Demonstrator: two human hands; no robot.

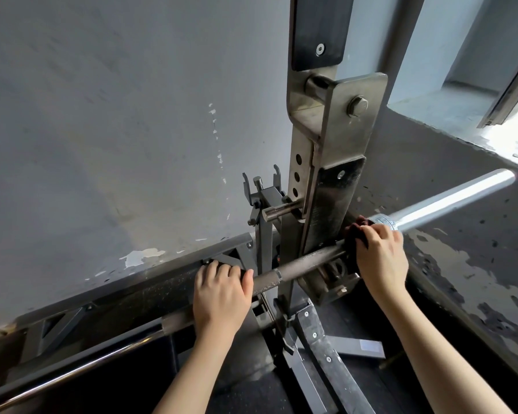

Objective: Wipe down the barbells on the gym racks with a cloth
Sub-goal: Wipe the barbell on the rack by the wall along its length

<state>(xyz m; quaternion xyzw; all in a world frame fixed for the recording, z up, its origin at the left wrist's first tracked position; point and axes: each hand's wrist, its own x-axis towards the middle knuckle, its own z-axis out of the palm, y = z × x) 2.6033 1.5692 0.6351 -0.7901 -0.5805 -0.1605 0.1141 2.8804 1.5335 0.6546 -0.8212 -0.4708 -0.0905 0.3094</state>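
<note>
The steel rack upright stands against the grey wall, and everything here sits around it. The barbell crosses the near face of the upright low down, slanting from below and left of it to up and right of it. Its dull, knurled shaft lies on the left and middle stretch. Its bright chrome sleeve juts out well to the right of the upright, above the dark speckled floor.

The person's left hand is just left of the upright. It is wrapped over the shaft from above, with the fingers curled down the far side and the thumb lying along the bar.

The right hand is just right of the upright, where the shaft meets the sleeve's collar. Its fingers are closed round a dark red cloth, holding it bunched against the bar. A fold of the cloth pokes out on the side of the hand nearest the upright.

A black pad is fixed high on the upright, with a large bolt below it. Further left and lower, a second chrome bar runs along near the base of the wall. A pale window sill shows up to the right of the upright.
</note>
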